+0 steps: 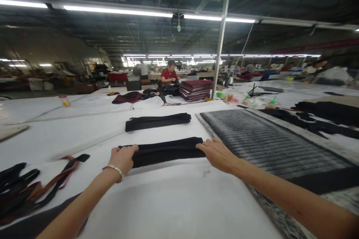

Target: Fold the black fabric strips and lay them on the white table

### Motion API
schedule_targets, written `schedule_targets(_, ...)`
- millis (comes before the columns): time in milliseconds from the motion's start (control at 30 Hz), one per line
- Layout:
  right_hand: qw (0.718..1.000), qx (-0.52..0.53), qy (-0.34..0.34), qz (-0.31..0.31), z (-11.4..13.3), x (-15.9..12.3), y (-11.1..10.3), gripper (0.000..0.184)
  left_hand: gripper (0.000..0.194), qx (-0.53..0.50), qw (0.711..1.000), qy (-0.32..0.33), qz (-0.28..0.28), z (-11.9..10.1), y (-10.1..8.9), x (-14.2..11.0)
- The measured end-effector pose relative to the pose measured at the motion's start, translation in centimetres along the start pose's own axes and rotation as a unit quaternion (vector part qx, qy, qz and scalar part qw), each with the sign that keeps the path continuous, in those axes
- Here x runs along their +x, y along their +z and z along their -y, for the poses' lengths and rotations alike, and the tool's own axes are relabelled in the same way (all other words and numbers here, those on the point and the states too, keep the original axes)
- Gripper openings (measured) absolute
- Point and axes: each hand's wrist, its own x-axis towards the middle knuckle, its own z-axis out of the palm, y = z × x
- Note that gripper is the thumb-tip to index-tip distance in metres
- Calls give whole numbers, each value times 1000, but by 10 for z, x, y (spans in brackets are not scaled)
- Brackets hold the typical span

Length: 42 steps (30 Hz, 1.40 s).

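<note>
A long strip of folded black fabric [168, 151] lies crosswise on the white table [168, 201] in front of me. My left hand [122, 158], with a bracelet at the wrist, is closed on its left end. At the opposite end, the fingers of my right hand [215, 153] pinch the fabric's corner; the thumb is partly hidden. Just beyond sits a second folded black fabric bundle [158, 121], touched by neither hand. To the right of my right hand is a board covered with rows of dark strips [269, 138].
Black and brown straps [36, 190] lie loose at the left. Farther back are a stack of maroon fabric pieces [195, 90], a metal pole [222, 33] and small bottles [246, 99]. Black cloth pieces [331, 114] spread at the right. A person in red [169, 74] works across the table.
</note>
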Motion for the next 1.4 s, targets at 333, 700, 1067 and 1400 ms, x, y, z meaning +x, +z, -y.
schedule_targets(333,999,-51,-13,-9,-15,56,48,60,91,5,992,25,120,-5,44,80)
schedule_targets(700,948,22,57,313,-37,131,45,74,69,-15,980,44,194,21,45,119)
schedule_targets(1067,987,-25,43,150,-82,211,59,36,38,28,998,32,36,52,28,232)
schedule_targets(1400,996,-52,78,0,-88,248,117,30,53,56,975,130,-170,-16,97,232)
